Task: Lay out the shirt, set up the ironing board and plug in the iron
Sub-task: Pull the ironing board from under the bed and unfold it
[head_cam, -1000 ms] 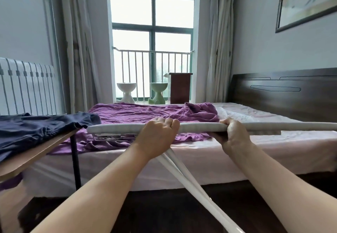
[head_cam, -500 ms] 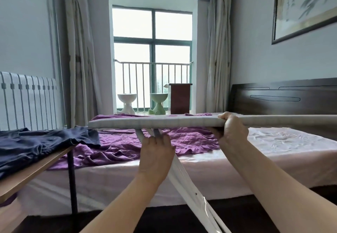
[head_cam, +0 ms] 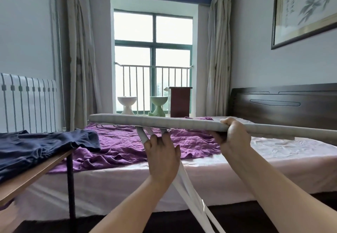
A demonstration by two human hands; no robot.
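The grey padded ironing board (head_cam: 149, 121) is held flat at chest height in front of the bed, its nose pointing left. My right hand (head_cam: 235, 134) grips its near edge. My left hand (head_cam: 162, 154) is under the board, wrapped around the white metal legs (head_cam: 189, 192), which slope down to the lower right. A dark navy shirt (head_cam: 36, 145) lies spread on the wooden table at the left. No iron is in view.
The wooden table (head_cam: 34, 174) with a black leg stands at the left. A bed (head_cam: 237, 167) with a purple sheet (head_cam: 127, 147) and dark headboard fills the middle. A white radiator (head_cam: 27, 103) lines the left wall. Two stools and a brown cabinet stand by the window.
The board has risen higher. My left hand left the board's top edge and went beneath it onto the legs. My right hand kept its grip on the edge.
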